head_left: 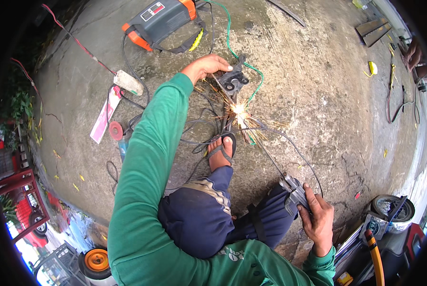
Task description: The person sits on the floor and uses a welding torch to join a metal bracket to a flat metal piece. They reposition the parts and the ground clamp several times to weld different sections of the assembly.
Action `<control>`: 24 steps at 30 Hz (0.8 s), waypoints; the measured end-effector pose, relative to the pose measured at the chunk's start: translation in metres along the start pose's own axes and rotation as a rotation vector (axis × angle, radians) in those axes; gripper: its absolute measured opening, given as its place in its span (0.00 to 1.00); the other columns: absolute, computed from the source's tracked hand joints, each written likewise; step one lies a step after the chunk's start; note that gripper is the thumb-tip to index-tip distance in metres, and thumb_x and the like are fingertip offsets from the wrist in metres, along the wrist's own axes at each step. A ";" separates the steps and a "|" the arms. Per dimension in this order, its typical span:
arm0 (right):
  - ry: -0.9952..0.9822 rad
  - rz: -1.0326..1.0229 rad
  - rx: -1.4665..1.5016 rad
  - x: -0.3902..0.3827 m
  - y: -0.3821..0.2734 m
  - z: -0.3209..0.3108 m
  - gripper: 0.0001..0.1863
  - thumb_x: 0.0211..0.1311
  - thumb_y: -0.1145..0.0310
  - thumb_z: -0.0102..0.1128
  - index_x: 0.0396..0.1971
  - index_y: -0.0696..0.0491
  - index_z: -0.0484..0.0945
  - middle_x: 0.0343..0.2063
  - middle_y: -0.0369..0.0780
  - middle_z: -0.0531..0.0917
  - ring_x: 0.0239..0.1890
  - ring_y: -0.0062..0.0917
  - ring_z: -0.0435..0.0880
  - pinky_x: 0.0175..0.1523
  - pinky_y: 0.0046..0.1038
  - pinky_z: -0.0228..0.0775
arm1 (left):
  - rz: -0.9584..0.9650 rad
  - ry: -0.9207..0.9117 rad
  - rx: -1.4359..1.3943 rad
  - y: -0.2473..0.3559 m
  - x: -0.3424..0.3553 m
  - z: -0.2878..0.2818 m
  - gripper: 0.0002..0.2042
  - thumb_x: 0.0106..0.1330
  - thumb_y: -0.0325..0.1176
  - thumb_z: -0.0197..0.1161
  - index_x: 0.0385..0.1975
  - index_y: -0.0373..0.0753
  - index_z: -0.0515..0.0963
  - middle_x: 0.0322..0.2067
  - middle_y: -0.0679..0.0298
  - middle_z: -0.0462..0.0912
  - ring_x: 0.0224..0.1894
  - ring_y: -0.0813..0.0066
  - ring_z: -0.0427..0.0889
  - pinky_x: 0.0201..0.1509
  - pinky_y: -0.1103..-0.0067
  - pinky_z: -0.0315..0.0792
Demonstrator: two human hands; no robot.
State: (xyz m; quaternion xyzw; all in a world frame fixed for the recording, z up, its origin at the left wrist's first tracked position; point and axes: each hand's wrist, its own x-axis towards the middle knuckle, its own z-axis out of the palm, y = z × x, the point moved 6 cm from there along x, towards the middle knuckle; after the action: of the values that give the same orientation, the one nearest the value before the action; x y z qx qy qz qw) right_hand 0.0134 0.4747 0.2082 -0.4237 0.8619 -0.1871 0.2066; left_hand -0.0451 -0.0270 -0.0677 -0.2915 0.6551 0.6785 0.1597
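On a stained concrete floor, a person's left hand grips the edge of a dark metal bracket, while the right hand holds a welding clamp near the right leg. From the clamp, a thin rod reaches toward bright sparks bursting just nearer than the bracket, close to a sandaled foot.

From here I can't read the label near the grey machine's far edge or the green shirt's print.
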 end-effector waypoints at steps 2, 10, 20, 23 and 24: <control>0.013 0.007 0.047 -0.006 0.005 -0.001 0.33 0.56 0.71 0.71 0.65 0.54 0.76 0.22 0.44 0.75 0.21 0.40 0.77 0.29 0.39 0.68 | 0.048 0.022 0.020 0.001 -0.001 -0.005 0.10 0.65 0.38 0.74 0.41 0.41 0.87 0.34 0.67 0.87 0.35 0.77 0.79 0.34 0.72 0.68; -0.003 -0.051 0.093 0.013 -0.002 0.012 0.33 0.56 0.74 0.69 0.65 0.59 0.74 0.26 0.49 0.77 0.23 0.43 0.76 0.33 0.39 0.69 | 0.009 0.010 -0.001 -0.004 0.003 -0.005 0.10 0.64 0.39 0.75 0.41 0.44 0.87 0.34 0.69 0.87 0.35 0.76 0.80 0.36 0.74 0.69; 0.001 -0.009 0.093 0.001 0.001 0.008 0.33 0.57 0.74 0.68 0.65 0.59 0.74 0.25 0.49 0.78 0.22 0.42 0.76 0.31 0.40 0.68 | -0.006 0.053 -0.006 0.001 -0.001 0.000 0.10 0.65 0.35 0.73 0.40 0.37 0.87 0.34 0.67 0.88 0.36 0.77 0.82 0.42 0.76 0.74; -0.004 -0.035 0.081 0.012 -0.003 0.012 0.33 0.57 0.74 0.68 0.65 0.59 0.74 0.25 0.49 0.78 0.22 0.43 0.76 0.31 0.40 0.68 | 0.022 0.009 -0.020 -0.007 0.002 -0.008 0.09 0.64 0.39 0.75 0.40 0.44 0.87 0.33 0.69 0.87 0.35 0.76 0.80 0.36 0.73 0.68; -0.011 -0.038 0.065 0.013 -0.003 0.013 0.33 0.57 0.74 0.68 0.66 0.59 0.73 0.25 0.49 0.78 0.22 0.43 0.76 0.31 0.40 0.68 | 0.025 0.010 -0.016 -0.006 0.004 -0.007 0.09 0.64 0.38 0.75 0.40 0.44 0.87 0.33 0.69 0.87 0.35 0.76 0.80 0.36 0.73 0.68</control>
State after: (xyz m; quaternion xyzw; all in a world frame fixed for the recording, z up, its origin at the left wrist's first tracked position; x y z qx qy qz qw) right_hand 0.0142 0.4604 0.1962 -0.4340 0.8461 -0.2164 0.2214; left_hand -0.0428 -0.0341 -0.0745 -0.2880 0.6539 0.6843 0.1455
